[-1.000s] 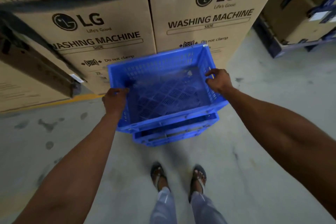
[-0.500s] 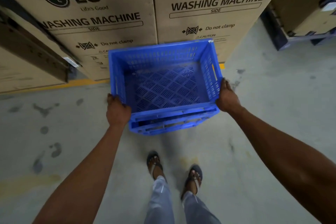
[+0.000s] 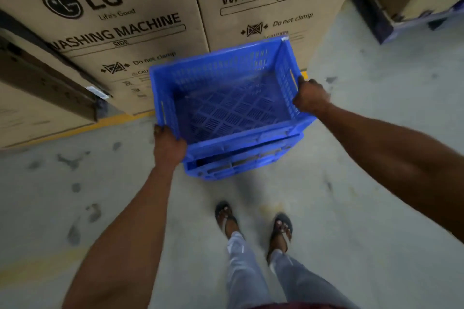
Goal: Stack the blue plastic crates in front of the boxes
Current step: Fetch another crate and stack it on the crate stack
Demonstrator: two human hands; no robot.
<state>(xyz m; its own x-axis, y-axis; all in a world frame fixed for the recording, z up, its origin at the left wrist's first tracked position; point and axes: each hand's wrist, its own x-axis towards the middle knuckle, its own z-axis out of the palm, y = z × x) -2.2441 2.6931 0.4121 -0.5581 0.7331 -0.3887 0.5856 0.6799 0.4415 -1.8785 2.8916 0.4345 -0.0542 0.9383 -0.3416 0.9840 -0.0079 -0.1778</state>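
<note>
your left hand [image 3: 168, 149] is curled around the near left corner of the top blue crate [image 3: 226, 98], fingers wrapped under its rim, arm reaching forward and nearly straight. your right hand [image 3: 310, 96] grips the right wall of that crate near the handle slot, fingers hooked over the rim, forearm angled in from the right. the crate sits tilted over a lower blue crate [image 3: 241, 160] on the concrete floor [image 3: 351, 183], just in front of the cardboard washing machine boxes [image 3: 140, 32]. compared with half a second ago, your right hand has moved from the near right corner further along the side wall, and the top crate looks skewed, its far end swung right. your sandalled feet [image 3: 253, 221] stand behind the stack.
</note>
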